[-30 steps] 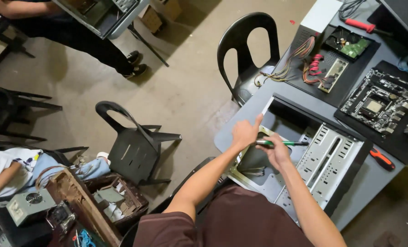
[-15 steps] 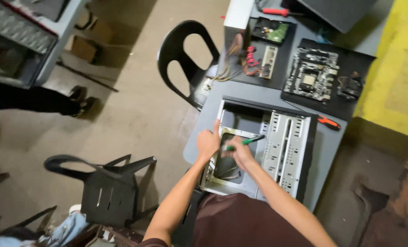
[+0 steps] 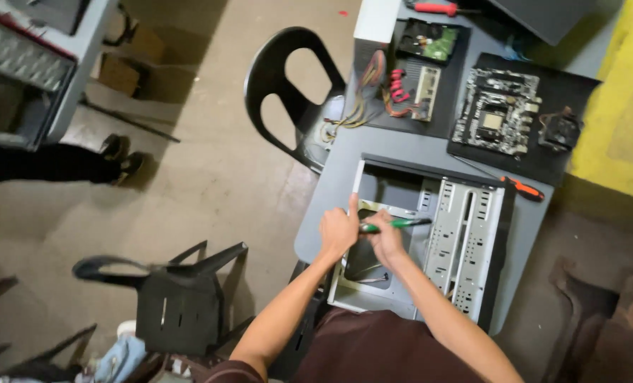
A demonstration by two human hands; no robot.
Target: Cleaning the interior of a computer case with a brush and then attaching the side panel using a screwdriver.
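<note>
An open computer case (image 3: 465,234) lies on its side on a grey table (image 3: 331,191). My right hand (image 3: 385,240) is closed around a green-handled screwdriver (image 3: 400,224) held level over the case's open bay. My left hand (image 3: 339,230) rests on the case's left edge with the index finger pointing up along the frame. It touches the screwdriver's near end. Both forearms reach in from the bottom of the view.
On black mats at the back lie a motherboard (image 3: 496,112), a cooler fan (image 3: 560,130), a hard drive (image 3: 428,40) and a part with coloured cables (image 3: 394,89). An orange-handled tool (image 3: 526,189) lies beside the case. Black chairs (image 3: 288,92) stand left of the table; another person's shoes (image 3: 118,152) are at far left.
The view has swung and pulled closer over the table. My hands stay at the case's left bay, the screwdriver now held level between them.
</note>
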